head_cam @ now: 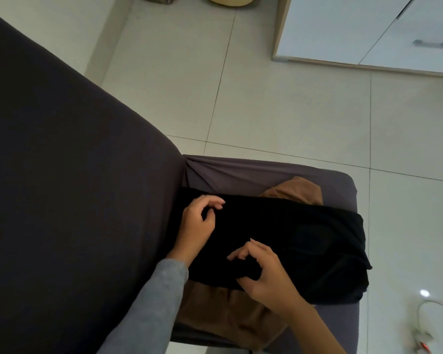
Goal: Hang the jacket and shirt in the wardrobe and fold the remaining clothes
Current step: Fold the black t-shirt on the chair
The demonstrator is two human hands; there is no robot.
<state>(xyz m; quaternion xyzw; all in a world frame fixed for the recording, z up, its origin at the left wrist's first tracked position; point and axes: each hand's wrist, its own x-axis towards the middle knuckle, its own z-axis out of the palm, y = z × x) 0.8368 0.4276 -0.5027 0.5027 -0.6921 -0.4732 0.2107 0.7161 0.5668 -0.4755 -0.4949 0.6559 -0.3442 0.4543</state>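
Right hand loosely curled, thumb touching black garment; left hand relaxed atop it.

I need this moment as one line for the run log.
black garment: on grey seat, over brown garment | left hand: over black garment, fingers curled | right hand: at its near edge, grip unclear

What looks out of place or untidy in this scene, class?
The brown garment lies rumpled under the black garment, poking out on two sides rather than folded. A white cable trails loose across the floor tiles beside the seat.
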